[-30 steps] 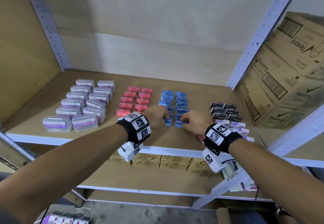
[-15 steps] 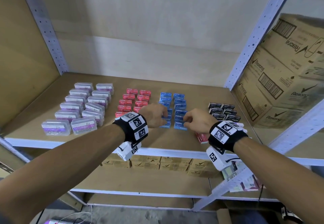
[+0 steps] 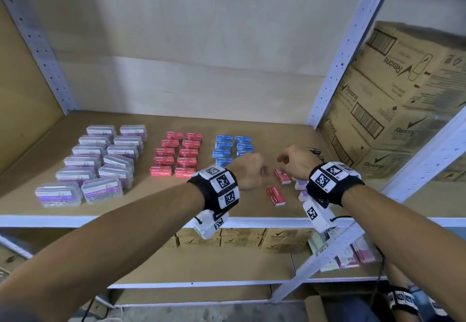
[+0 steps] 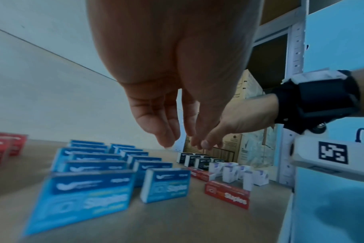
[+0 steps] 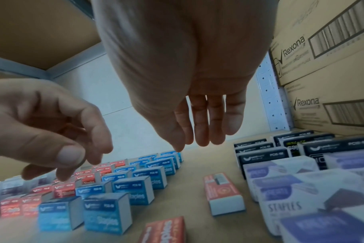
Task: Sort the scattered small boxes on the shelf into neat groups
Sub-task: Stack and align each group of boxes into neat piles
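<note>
Two red boxes (image 3: 276,196) lie flat and loose just below our right hand (image 3: 293,161), apart from the red rows beyond our left hand (image 3: 248,170). Both hands hover empty, fingers relaxed. Next we likely pick these strays up and carry them left.

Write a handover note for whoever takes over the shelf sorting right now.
Left hand: empty, fingers relaxed, above the shelf.
Right hand: empty, fingers loose, above the right part of the shelf.
Done: clear cases, red boxes, blue boxes and black boxes stand in paired rows.
Left: two loose red boxes lie flat near the front edge, one nearer, one behind it; they likely belong with the red rows. The white and purple boxes at front right look bunched; whether they need tidying is unclear.
</note>
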`<state>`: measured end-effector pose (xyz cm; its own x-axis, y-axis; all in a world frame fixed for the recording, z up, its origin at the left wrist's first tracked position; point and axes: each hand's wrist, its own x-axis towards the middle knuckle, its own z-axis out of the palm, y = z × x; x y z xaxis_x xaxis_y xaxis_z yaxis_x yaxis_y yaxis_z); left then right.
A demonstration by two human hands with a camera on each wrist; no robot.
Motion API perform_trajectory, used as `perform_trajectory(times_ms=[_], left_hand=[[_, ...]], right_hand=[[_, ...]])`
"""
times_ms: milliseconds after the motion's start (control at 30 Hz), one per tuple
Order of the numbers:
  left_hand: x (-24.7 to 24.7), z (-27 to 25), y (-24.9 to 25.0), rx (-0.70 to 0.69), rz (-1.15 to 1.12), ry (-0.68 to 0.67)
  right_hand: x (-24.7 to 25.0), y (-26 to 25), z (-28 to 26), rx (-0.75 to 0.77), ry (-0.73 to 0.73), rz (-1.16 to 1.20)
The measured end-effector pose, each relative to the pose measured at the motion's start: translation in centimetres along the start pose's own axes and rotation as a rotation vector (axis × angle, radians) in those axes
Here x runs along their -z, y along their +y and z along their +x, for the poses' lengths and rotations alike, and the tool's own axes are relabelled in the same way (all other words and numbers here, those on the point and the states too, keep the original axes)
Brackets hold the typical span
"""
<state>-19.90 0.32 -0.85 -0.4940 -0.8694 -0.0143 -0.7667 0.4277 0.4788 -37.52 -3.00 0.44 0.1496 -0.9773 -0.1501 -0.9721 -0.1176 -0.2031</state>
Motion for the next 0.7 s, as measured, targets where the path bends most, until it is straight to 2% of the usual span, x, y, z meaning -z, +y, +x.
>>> perform_trajectory(times_ms=[233, 367, 700], left_hand=[[-2.7, 0.9, 2.5, -0.047, 0.019, -0.064], [-3.9, 1.6, 2.5, -0.009, 0.004, -0.112], [-5.2, 2.0, 1.7, -0.032, 0.017, -0.101]], right_hand=[[-1.1, 0.4, 0.6, 0.012, -0.068, -0.129], [-1.8, 0.9, 1.5, 0.020, -0.092, -0.193], [-3.3, 2.6, 4.2, 0.050, -0.179, -0.239]])
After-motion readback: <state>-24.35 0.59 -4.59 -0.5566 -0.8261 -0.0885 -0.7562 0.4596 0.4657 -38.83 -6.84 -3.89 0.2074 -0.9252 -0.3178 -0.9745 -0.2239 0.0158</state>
